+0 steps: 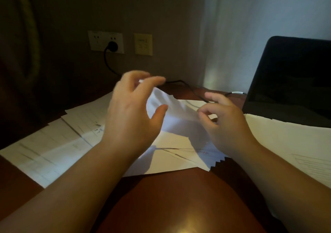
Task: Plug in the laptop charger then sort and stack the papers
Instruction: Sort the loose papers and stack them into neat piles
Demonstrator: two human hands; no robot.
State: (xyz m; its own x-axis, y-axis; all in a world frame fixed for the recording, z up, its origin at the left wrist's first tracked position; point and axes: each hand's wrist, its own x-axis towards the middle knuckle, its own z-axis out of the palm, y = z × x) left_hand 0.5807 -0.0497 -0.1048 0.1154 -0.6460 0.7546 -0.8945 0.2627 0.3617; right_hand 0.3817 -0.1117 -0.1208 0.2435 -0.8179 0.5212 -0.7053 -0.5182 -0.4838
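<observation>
Between my two hands a bundle of white papers (pixel 176 118) is lifted off the desk, its lower edges fanned out. My left hand (pixel 132 111) grips the bundle's upper left end, fingers curled over the top. My right hand (pixel 225 120) pinches the bundle's right side. More printed sheets (pixel 59 139) lie spread over the left of the desk, and another sheet pile (pixel 290 139) lies at the right. The black charger plug (pixel 112 45) sits in the white wall socket (pixel 105 42), and its cable (pixel 186 87) runs across the desk toward the black laptop (pixel 290 78).
The brown wooden desk (pixel 179 202) shows bare wood near me. A beige wall plate (pixel 143 44) is mounted to the right of the socket. A dark curtain (pixel 23 53) hangs at the left. The laptop stands open at the desk's right rear.
</observation>
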